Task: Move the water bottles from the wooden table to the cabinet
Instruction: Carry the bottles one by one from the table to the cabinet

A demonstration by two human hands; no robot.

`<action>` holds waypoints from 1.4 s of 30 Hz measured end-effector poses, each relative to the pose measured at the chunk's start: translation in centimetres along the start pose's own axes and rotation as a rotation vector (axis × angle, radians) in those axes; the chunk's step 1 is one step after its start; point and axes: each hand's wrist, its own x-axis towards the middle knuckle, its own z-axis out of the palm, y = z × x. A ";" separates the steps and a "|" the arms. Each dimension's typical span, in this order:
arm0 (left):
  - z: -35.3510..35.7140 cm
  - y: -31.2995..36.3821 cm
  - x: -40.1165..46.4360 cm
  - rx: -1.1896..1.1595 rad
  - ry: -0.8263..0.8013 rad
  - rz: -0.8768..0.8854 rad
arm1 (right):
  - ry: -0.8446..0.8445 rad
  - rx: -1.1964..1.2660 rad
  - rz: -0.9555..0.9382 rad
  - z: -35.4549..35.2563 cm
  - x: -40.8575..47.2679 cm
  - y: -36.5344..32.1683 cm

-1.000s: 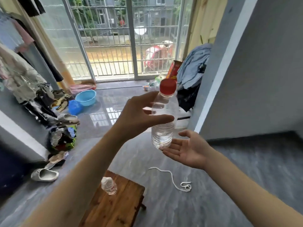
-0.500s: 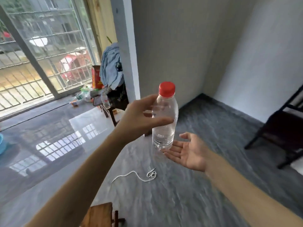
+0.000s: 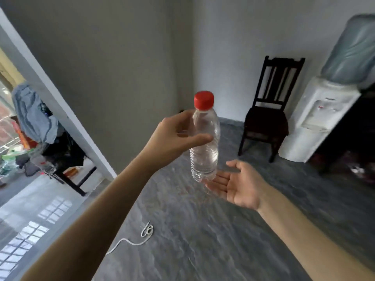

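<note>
- Head view: 1 clear water bottle (image 3: 205,142) with a red cap (image 3: 203,100) is held upright in mid-air, out over the grey marbled floor (image 3: 203,240).
- The bottle is gripped around its upper body by the left hand (image 3: 174,136), with the thumb laid across the front and the fingers wrapped behind.
- Water is seen in the ribbed lower half of the bottle; the upper part looks empty.
- The right hand (image 3: 237,184) is spread flat, palm up, just beneath and to the right of the bottle's base; whether its fingertips touch the base cannot be told.
- Nothing is held in the right hand.
- A dark wooden chair (image 3: 267,118) is seen against the far wall, well beyond the bottle.
- A white water dispenser (image 3: 316,116) with a large blue jug (image 3: 353,49) on top is placed just to the right of the chair.
- A white cord (image 3: 140,238) is seen lying loose on the floor below the arms.
- At the left, clothes (image 3: 34,116) are draped over dark furniture beside a white pillar (image 3: 60,110).
- Neither the wooden table nor the cabinet can be identified in this view.
</note>
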 end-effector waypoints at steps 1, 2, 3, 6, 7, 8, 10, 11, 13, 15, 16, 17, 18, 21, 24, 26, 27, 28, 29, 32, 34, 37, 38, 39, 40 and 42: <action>1.5 0.5 1.0 -0.011 -0.033 -0.001 | 0.011 0.023 -0.022 -1.4 -0.7 -1.0; 3.0 0.9 2.0 -0.030 -0.065 -0.003 | 0.024 0.045 -0.041 -2.8 -1.3 -1.9; 4.5 1.4 2.9 -0.051 -0.099 -0.003 | 0.035 0.065 -0.057 -4.0 -1.9 -2.8; 8.9 2.8 5.5 -0.074 -0.185 0.040 | 0.070 0.138 -0.110 -7.6 -3.9 -5.0; 10.2 3.3 6.2 -0.078 -0.210 0.057 | 0.077 0.163 -0.130 -8.6 -4.6 -5.6; 11.4 3.7 6.9 -0.080 -0.235 0.072 | 0.082 0.187 -0.150 -9.5 -5.3 -6.2; 13.8 4.6 8.2 -0.087 -0.282 0.099 | 0.092 0.222 -0.188 -11.2 -6.8 -7.2; 14.9 5.0 8.8 -0.093 -0.305 0.108 | 0.097 0.239 -0.203 -12.0 -7.4 -7.7; 17.0 5.4 9.9 -0.099 -0.348 0.127 | 0.114 0.260 -0.232 -13.6 -8.2 -8.6; 18.8 5.5 10.9 -0.102 -0.393 0.141 | 0.139 0.290 -0.265 -15.0 -8.7 -9.4; 19.6 5.6 11.3 -0.098 -0.420 0.149 | 0.153 0.313 -0.279 -15.6 -8.7 -9.7; 20.3 5.6 11.8 -0.087 -0.448 0.158 | 0.163 0.337 -0.290 -16.1 -8.7 -9.9; 20.9 5.6 12.3 -0.077 -0.474 0.167 | 0.169 0.361 -0.298 -16.5 -8.6 -10.0; 22.5 5.4 14.2 -0.090 -0.531 0.198 | 0.180 0.399 -0.328 -17.4 -8.2 -10.7; 23.5 5.2 16.4 -0.095 -0.564 0.237 | 0.223 0.437 -0.376 -17.8 -7.7 -12.0; 24.0 5.0 18.0 -0.110 -0.599 0.248 | 0.251 0.478 -0.415 -18.0 -7.3 -13.1; 24.2 4.9 18.9 -0.118 -0.615 0.256 | 0.261 0.494 -0.432 -18.0 -7.1 -13.7; 24.4 4.8 19.9 -0.125 -0.627 0.268 | 0.269 0.502 -0.445 -18.1 -6.8 -14.2; 24.6 4.7 20.7 -0.132 -0.635 0.283 | 0.275 0.506 -0.455 -18.0 -6.7 -14.7; 25.4 4.5 23.1 -0.164 -0.659 0.305 | 0.305 0.522 -0.491 -18.0 -6.4 -16.2; 26.0 4.5 24.5 -0.181 -0.680 0.315 | 0.322 0.547 -0.521 -18.1 -6.3 -17.1; 27.2 4.6 26.4 -0.207 -0.709 0.327 | 0.350 0.565 -0.549 -18.7 -6.4 -18.3; 27.7 4.7 27.0 -0.219 -0.719 0.333 | 0.359 0.563 -0.558 -19.0 -6.5 -18.8; 28.3 4.7 27.5 -0.229 -0.731 0.340 | 0.370 0.562 -0.566 -19.4 -6.7 -19.3; 28.9 4.8 28.1 -0.237 -0.743 0.345 | 0.380 0.566 -0.574 -19.8 -6.8 -19.9; 30.4 5.0 29.2 -0.250 -0.762 0.353 | 0.396 0.581 -0.587 -20.9 -7.1 -21.0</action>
